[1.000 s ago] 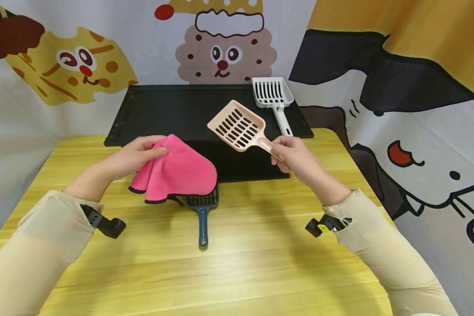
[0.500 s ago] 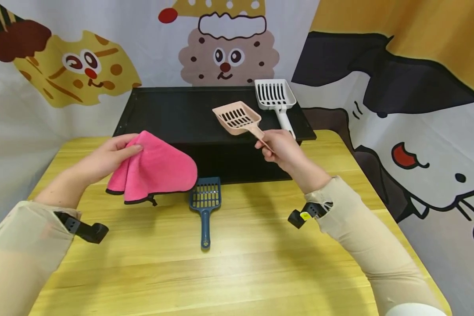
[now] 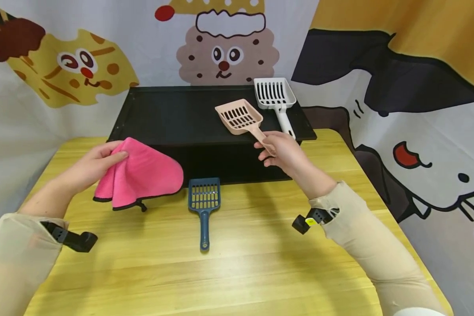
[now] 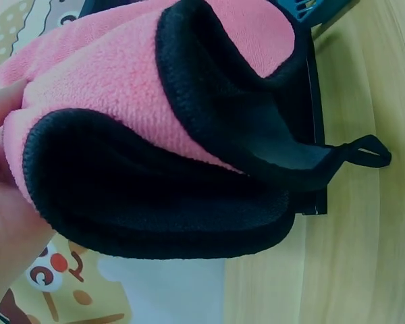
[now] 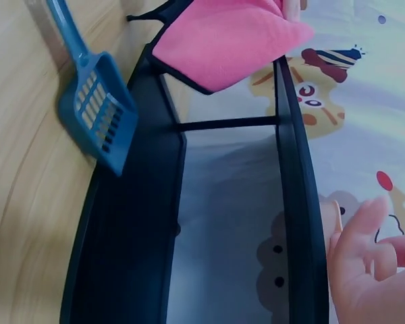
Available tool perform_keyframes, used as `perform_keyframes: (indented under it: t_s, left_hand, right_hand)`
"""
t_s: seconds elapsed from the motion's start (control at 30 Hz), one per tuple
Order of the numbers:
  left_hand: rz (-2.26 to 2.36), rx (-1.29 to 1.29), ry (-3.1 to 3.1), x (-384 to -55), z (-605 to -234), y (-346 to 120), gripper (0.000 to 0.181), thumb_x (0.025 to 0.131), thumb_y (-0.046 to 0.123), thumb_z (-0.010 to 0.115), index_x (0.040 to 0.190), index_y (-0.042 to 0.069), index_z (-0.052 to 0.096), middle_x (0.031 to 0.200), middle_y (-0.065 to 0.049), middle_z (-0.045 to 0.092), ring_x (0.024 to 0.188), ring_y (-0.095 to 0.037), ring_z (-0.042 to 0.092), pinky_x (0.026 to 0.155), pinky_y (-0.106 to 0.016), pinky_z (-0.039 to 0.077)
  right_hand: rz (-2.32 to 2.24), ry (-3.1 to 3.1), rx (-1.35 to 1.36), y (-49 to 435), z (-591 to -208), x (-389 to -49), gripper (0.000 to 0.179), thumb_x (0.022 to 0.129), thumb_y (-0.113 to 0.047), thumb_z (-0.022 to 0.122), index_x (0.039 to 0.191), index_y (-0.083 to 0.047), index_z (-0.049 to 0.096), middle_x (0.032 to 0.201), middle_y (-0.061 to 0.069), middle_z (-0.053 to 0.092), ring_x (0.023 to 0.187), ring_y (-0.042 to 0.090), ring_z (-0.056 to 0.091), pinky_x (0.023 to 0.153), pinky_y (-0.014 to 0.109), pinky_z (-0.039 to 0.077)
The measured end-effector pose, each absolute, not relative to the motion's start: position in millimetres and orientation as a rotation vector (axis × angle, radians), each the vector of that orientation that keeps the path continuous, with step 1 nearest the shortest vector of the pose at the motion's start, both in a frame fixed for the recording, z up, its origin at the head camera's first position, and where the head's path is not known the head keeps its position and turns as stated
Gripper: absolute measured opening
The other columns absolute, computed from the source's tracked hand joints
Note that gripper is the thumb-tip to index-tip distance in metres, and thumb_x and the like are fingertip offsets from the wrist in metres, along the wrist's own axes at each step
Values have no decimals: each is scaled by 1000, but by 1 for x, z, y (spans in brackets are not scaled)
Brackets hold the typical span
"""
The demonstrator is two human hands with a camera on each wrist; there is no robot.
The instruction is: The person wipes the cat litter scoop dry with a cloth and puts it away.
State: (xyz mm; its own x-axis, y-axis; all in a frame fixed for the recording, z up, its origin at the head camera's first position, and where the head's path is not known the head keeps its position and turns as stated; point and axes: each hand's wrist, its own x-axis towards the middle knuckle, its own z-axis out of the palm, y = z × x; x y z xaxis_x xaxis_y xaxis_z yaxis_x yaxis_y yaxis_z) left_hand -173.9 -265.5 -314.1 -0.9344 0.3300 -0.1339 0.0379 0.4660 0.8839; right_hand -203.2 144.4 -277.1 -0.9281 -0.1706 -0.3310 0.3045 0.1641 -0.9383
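Over the black stand (image 3: 174,115), holds a peach scoop (image 3: 245,127) in the right hand (image 3: 283,151); by the stand's left corner, pinches a pink cloth (image 3: 146,175) in the fingers of the left hand (image 3: 91,164).

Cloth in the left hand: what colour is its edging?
The edging on the cloth is black, seen best in the left wrist view.

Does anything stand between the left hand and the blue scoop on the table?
Only the pink cloth that the left hand holds: it hangs on the side facing the blue scoop. In the head view, no other object shows between the cloth's edge and the scoop.
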Motion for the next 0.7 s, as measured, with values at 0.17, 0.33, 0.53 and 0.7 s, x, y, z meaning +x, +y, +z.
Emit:
perform_keyframes:
  t_s: [0.17,0.33,0.53,0.7]
  left_hand:
    - [1430,285,2463,-173,-318,-269,13,100,25,42,111,24,48,81,6,57,66,-12,62,63,-22,52]
    - [1410,273,2467,-172,-319,-273,14,100,25,41,112,23,48,80,4,58,65,-15,63,63,-23,52]
    - [1368,230,2493,-170,-320,-273,17,100,30,41,115,26,48,81,6,58,67,-13,63,64,-22,51]
    - [1392,270,2485,-170,-323,-273,14,100,25,41,111,25,49,80,5,58,65,-13,63,63,-22,51]
  right_hand:
    - [-1790,2081,69,157,-276,-198,48,97,-12,34,142,1,26,103,8,54,60,6,59,57,20,51]
    - [-1764,2085,75,171,-277,-192,32,97,-16,38,124,3,40,75,-1,54,52,5,52,51,18,47]
    - [-1790,2066,43,175,-281,-191,15,98,-11,40,104,0,47,60,-5,46,45,3,39,43,16,34]
    - [-1774,2052,52,167,-280,-195,30,100,-14,41,122,4,44,63,-5,52,48,3,42,46,16,38]
